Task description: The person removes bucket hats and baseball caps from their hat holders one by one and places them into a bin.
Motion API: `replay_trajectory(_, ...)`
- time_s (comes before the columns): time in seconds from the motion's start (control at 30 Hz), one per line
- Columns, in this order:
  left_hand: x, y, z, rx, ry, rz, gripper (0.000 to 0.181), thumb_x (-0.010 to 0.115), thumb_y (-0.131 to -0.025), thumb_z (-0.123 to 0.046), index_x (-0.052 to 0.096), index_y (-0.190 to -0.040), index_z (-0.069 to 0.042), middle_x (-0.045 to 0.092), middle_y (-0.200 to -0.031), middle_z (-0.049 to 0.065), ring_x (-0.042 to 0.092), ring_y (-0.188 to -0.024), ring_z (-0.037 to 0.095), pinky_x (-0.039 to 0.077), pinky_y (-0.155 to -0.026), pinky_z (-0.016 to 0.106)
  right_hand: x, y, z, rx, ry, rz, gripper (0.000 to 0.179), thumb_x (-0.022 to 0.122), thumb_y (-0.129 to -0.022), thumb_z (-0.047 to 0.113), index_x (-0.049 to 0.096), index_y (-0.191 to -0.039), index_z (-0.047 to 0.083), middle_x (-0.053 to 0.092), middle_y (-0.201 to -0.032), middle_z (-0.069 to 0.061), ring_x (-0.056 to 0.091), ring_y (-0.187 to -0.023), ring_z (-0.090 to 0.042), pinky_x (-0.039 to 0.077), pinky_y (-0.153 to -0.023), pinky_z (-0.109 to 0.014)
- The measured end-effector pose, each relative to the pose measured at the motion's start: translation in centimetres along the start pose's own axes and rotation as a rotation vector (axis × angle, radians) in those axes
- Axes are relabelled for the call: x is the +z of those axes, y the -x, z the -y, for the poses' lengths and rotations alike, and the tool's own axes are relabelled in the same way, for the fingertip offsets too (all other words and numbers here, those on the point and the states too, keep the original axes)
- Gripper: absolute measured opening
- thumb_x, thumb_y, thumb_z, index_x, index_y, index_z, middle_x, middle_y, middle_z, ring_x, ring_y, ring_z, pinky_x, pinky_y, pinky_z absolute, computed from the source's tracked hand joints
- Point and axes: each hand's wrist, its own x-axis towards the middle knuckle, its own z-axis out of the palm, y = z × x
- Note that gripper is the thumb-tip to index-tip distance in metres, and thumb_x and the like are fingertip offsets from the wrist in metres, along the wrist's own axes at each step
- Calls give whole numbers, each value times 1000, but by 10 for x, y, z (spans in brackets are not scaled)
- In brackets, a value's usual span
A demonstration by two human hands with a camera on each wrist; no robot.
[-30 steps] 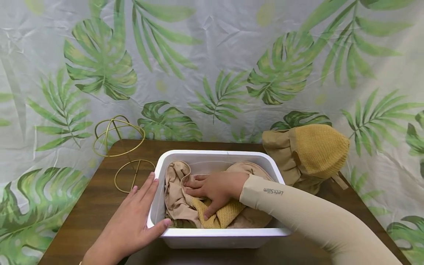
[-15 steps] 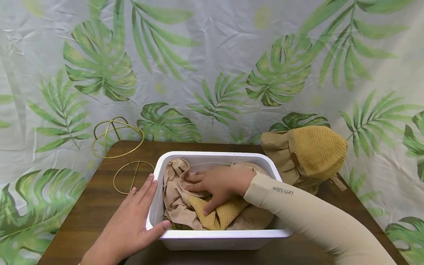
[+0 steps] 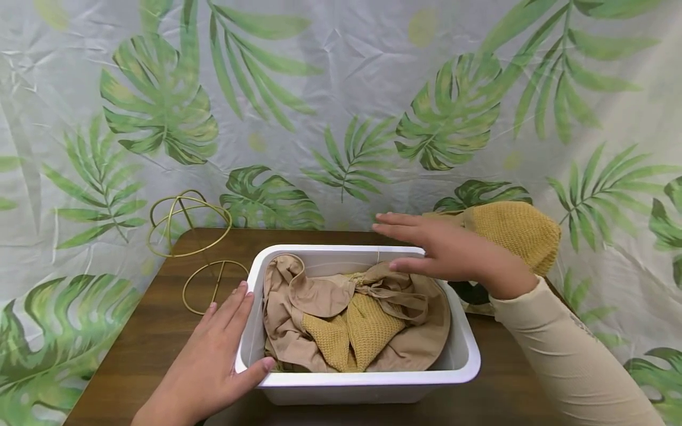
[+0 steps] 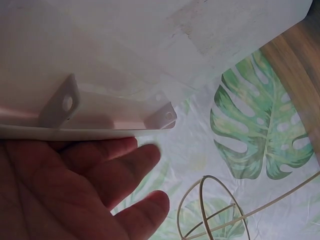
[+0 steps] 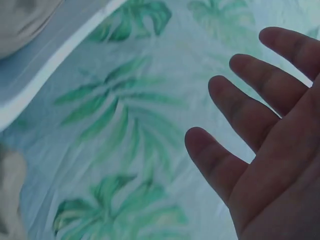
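A white plastic bin (image 3: pixel 367 377) stands on the table, with a folded tan and mustard-yellow cloth hat (image 3: pixel 373 331) lying in it, its ties knotted on top. My left hand (image 3: pixel 205 355) rests along the bin's left rim, fingers straight and thumb over the front corner. In the left wrist view the fingers (image 4: pixel 120 165) lie against the underside of the rim. My right hand (image 3: pixel 453 245) hovers over the bin's back right corner with fingers extended and nothing held. Behind it sits a second hat (image 3: pixel 517 234), yellow knit with a tan brim, partly hidden by that hand.
A gold wire stand (image 3: pixel 189 225) with round hoops is at the back left of the brown wooden table (image 3: pixel 144 349). A leaf-printed cloth (image 3: pixel 341 89) hangs right behind the table.
My right hand has lifted off the hat in the bin and moved right and back toward the second hat, uncovering the knotted ties. The left hand stays on the rim.
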Motion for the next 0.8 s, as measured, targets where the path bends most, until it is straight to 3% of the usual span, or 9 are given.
replay_trajectory(0.17, -1, 0, 0, 14, -13, -5, 92, 66, -86, -53, 38, -148, 8, 32, -157, 20, 22, -147, 36, 9, -121, 38, -5, 35, -17, 55, -21, -101, 62, 68, -95, 28, 46, -149, 8, 37, -156, -10, 32, -144, -33, 36, -108, -55)
replay_trajectory(0.3, -1, -1, 0, 17, -20, 6, 91, 66, -87, -54, 38, -147, 8, 32, -157, 21, 23, -147, 37, 8, -121, 37, -7, 61, -29, 56, -36, -223, 62, 73, -91, 19, 49, -147, 10, 42, -153, -12, 32, -144, -25, 31, -113, -29)
replay_trajectory(0.4, -2, -2, 0, 31, -39, 0, 92, 65, -87, -56, 40, -146, 9, 34, -155, 22, 23, -146, 38, 5, -121, 34, -8, 80, -41, 40, -29, -340, 65, 77, -86, 11, 52, -145, 11, 46, -150, -13, 31, -144, -12, 23, -108, -12)
replay_trajectory(0.47, -2, -3, 0, 45, -57, -8, 92, 64, -86, -58, 41, -145, 9, 36, -154, 22, 24, -146, 38, 2, -120, 33, -9, 92, -49, 52, 3, -420, 66, 79, -82, 7, 55, -143, 11, 49, -148, -11, 33, -141, -4, 24, -107, -10)
replay_trajectory(0.63, -3, -3, 1, 56, -82, -9, 93, 66, -84, -58, 43, -144, 10, 37, -153, 24, 25, -145, 40, -1, -120, 31, -15, 118, -68, 167, 83, -529, 62, 81, -79, 3, 60, -137, 8, 53, -144, -10, 37, -135, 5, 26, -104, -8)
replay_trajectory(0.8, -4, -1, 1, 38, -79, 9, 94, 64, -86, -60, 42, -144, 10, 36, -154, 24, 26, -145, 41, 3, -121, 36, -17, 137, -88, 326, 66, -575, 56, 79, -83, 7, 61, -137, 9, 54, -144, -5, 35, -132, 10, 24, -105, -9)
